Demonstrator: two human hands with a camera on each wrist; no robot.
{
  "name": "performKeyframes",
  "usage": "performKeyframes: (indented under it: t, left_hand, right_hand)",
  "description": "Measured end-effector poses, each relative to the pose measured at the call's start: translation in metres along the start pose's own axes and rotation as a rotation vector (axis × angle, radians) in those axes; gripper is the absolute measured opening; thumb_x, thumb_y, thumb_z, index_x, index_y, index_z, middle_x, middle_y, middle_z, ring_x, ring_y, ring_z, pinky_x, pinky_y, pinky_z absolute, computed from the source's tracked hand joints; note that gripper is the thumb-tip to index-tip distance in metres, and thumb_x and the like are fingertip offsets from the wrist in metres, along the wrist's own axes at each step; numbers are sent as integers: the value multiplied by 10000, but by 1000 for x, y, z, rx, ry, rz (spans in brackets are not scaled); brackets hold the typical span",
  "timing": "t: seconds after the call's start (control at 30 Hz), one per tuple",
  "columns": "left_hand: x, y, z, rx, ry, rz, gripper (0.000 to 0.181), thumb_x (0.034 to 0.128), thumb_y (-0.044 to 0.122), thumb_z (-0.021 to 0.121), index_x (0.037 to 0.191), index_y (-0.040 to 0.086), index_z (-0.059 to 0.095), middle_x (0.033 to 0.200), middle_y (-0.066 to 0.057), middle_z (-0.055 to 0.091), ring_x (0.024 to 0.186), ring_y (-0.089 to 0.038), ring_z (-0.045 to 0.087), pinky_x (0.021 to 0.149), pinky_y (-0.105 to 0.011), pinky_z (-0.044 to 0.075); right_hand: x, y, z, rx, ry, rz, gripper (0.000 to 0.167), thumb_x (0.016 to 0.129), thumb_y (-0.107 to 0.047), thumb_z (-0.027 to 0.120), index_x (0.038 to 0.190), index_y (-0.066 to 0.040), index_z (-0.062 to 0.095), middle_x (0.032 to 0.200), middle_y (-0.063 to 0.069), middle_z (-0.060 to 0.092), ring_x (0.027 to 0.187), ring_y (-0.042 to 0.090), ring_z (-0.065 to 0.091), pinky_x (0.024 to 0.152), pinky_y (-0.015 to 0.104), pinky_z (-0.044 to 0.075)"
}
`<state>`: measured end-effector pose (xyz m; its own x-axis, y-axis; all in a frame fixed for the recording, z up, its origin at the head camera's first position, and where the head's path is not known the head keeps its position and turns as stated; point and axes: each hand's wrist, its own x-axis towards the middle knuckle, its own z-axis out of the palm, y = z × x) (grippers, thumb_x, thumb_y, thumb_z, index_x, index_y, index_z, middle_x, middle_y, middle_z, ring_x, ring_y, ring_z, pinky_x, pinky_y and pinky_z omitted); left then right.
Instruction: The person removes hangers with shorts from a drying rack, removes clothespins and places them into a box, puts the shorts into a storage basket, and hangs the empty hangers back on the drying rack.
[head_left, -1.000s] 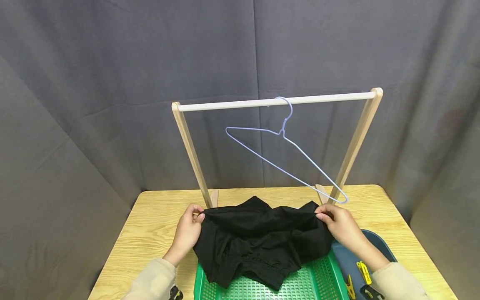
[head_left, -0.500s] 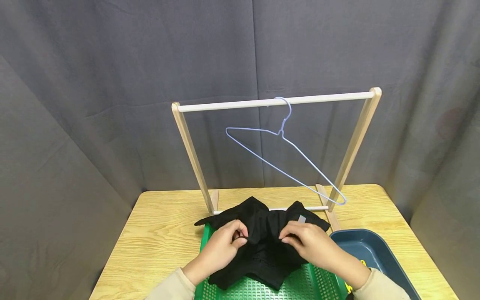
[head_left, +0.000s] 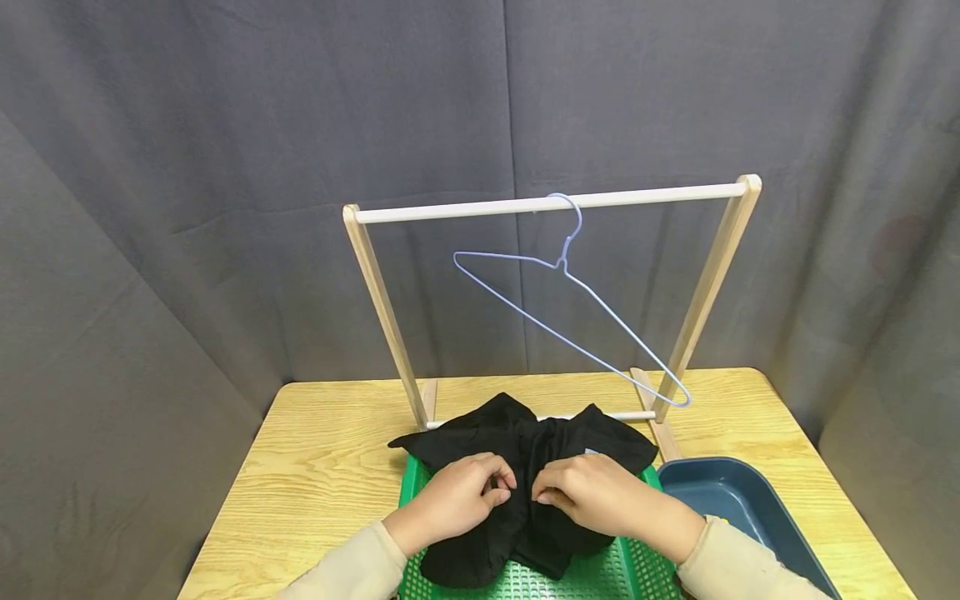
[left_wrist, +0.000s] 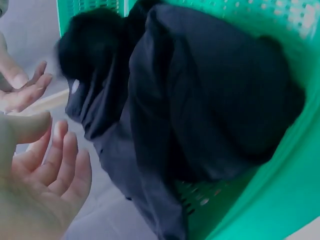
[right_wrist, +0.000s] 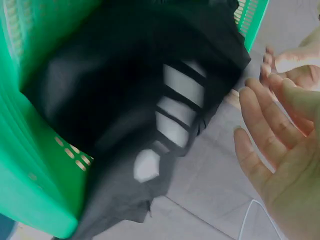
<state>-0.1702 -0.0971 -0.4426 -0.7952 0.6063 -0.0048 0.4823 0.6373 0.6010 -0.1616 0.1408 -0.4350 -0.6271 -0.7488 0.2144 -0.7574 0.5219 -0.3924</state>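
Note:
A black garment (head_left: 501, 421) lies bunched across a green perforated basket (head_left: 651, 571), draping over its far rim. Pale blocks show on its cloth (right_wrist: 182, 85) in the right wrist view. My left hand (head_left: 465, 496) hovers over the garment's middle; in the left wrist view its fingers are loosely bent and apart from the cloth. Facing it is my right hand (head_left: 592, 492), a short gap away. The right wrist view shows that hand's fingers (right_wrist: 267, 122) relaxed, with nothing between them and the thumb.
Behind the basket stands a wooden rack with a white rail (head_left: 465, 211). A pale blue hanger (head_left: 565, 258) hangs from it at a slant. At the right, a dark blue tray (head_left: 731, 471) sits on the wooden table (head_left: 315, 467), partly behind my right arm.
A second ago my hands pinched the garment's two far ends, spread wide. They have since let go and come inward over its middle. The garment now lies lower and more bunched.

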Motion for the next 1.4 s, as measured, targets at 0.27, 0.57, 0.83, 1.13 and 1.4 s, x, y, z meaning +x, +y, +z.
performKeyframes:
  t: [0.27,0.57,0.83,1.13,1.4]
  left_hand:
    - [30,-18,-11,114,84,-47,210,950,118,675,1151,179,680,1134,39,649,1022,-154,607,845,-337,504]
    - [51,-48,-9,163,117,-216,331,951,164,679,1279,124,661,1315,-100,616,1183,-306,592,928,-481,494]
    - [55,-60,-2,229,210,-185,235,884,152,750,1116,116,762,1096,-62,727,967,-276,686,792,-434,552]
    - [56,-62,0,355,409,-50,61,901,166,741,922,137,790,868,-14,745,720,-191,689,627,-347,559]
    - [48,-44,-5,359,477,5,76,942,162,690,999,147,737,970,-6,726,819,-195,696,712,-357,565]
  right_hand:
    - [25,32,-3,-126,47,42,114,884,-71,739,963,-153,736,942,-59,687,815,85,640,679,246,513]
    - [48,60,12,-194,18,246,325,821,8,779,1114,-114,707,1108,59,659,970,257,645,746,397,540]
    - [57,66,19,-225,-45,363,381,795,95,739,1122,-101,728,1085,96,715,908,292,685,701,445,556]
    - [55,74,23,-300,139,283,248,739,48,788,885,-153,800,886,21,749,759,233,699,608,396,557]
    - [46,68,10,-301,210,259,221,796,44,729,940,-118,771,926,27,720,817,228,684,620,377,546]
